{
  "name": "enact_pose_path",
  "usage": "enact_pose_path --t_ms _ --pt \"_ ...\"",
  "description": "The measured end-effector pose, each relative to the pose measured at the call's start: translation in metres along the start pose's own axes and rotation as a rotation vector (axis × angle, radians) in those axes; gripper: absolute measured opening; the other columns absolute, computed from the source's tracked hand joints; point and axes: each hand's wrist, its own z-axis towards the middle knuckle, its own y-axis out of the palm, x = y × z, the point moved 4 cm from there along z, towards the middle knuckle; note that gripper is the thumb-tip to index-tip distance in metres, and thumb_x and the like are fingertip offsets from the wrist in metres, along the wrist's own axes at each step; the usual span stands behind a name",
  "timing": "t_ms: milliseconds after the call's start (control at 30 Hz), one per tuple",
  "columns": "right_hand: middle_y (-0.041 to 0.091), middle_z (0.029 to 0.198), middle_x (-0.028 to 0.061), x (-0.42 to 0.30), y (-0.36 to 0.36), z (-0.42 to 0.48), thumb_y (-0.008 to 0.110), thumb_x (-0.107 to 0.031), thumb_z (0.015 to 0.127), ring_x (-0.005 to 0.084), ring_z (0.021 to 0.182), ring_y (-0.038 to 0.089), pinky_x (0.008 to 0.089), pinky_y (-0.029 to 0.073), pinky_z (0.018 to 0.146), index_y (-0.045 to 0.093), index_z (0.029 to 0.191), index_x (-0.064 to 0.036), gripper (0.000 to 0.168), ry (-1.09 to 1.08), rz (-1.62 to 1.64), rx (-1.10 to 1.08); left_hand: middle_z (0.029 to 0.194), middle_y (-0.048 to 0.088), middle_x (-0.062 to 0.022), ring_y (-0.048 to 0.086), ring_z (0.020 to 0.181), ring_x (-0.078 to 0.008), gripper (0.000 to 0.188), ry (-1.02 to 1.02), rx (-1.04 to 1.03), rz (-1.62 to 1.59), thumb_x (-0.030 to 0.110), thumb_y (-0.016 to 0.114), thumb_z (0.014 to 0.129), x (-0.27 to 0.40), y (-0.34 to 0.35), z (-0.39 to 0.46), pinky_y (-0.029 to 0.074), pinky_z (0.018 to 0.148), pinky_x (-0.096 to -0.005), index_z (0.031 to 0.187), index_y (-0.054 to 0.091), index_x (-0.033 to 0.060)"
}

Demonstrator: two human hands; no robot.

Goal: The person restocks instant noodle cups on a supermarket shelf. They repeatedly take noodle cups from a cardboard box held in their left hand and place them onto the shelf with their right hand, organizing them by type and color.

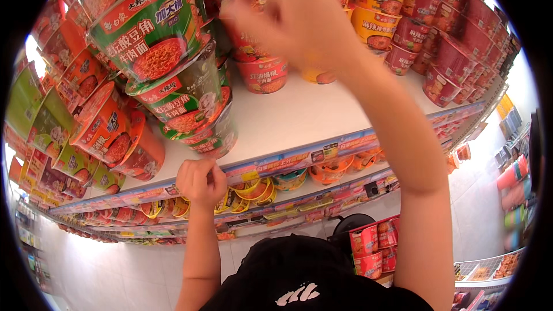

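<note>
My left hand [202, 183] is curled at the front edge of the white shelf [276, 116], just below a stack of green instant noodle tubs [147, 30]. Nothing shows in its fingers. My right hand [281, 12] is raised and blurred in front of red noodle tubs [261, 76] and yellow noodle tubs [376, 30]. Its fingers are bent, and whether they touch a tub cannot be told. The hand and forearm hide part of the yellow stack.
Orange tubs [103, 125] and light green tubs [47, 116] are stacked at the left, dark red tubs [449, 64] at the right. Lower shelves hold yellow bowls [255, 192]. A carton of red-and-white tubs [365, 242] stands low beside my body. A wire rack [488, 263] is at lower right.
</note>
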Motion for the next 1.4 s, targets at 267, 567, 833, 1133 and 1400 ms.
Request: enact_pose_path --t_ms 267,567,833,1133,1400 --pt "0.073 0.113 0.0091 -0.178 -0.045 -0.122 0.068 -0.025 0.099 0.0231 0.071 0.070 0.0326 0.052 0.052 0.060 0.143 -0.007 0.048 -0.395 0.881 -0.655 0.075 0.066 -0.0080 0.059 0.063 -0.0274 0.017 -0.024 -0.081 0.031 -0.002 0.071 0.073 0.004 0.002 0.001 0.045 0.056 -0.0365 0.087 0.066 0.0053" --pt "0.073 0.105 0.0154 -0.212 -0.035 -0.188 0.062 -0.014 0.102 0.0269 0.071 0.071 0.0346 0.054 0.053 0.069 0.129 -0.001 0.031 0.019 1.572 0.066 0.100 0.071 -0.0164 0.068 0.089 -0.0345 0.023 0.049 -0.231 -0.282 0.003 0.073 0.081 0.050 0.018 0.060 0.054 0.080 -0.0401 0.104 0.068 -0.0001" --pt "0.071 0.108 0.0167 -0.275 -0.018 -0.204 0.062 -0.019 0.101 0.0309 0.075 0.071 0.0360 0.056 0.057 0.062 0.132 -0.006 0.034 0.096 1.604 -0.056 0.161 0.018 -0.0368 0.020 0.152 -0.0490 0.090 -0.398 -0.144 -0.238 0.035 0.074 0.084 0.027 0.155 0.187 0.030 0.118 -0.0589 0.152 0.029 -0.0031" --pt "0.065 0.119 0.0173 -0.308 -0.034 -0.328 0.062 0.000 0.095 0.0195 0.084 0.069 0.0324 0.056 0.075 0.054 0.133 -0.003 0.039 1.065 0.982 0.178 0.164 0.012 -0.0344 0.014 0.154 -0.0478 0.105 -0.612 -0.243 -0.032 0.044 0.075 0.079 0.008 0.184 0.203 0.030 0.114 -0.0678 0.155 0.017 0.0003" --pt "0.064 0.114 0.0181 -0.349 -0.029 -0.431 0.053 0.000 0.100 0.0224 0.077 0.069 0.0319 0.057 0.069 0.047 0.134 -0.002 0.035 1.580 0.652 0.423 0.145 0.049 -0.0271 0.046 0.137 -0.0414 0.049 -0.225 -0.087 -0.716 0.014 0.066 0.089 0.086 0.077 0.165 0.039 0.114 -0.0494 0.133 0.053 -0.0044"
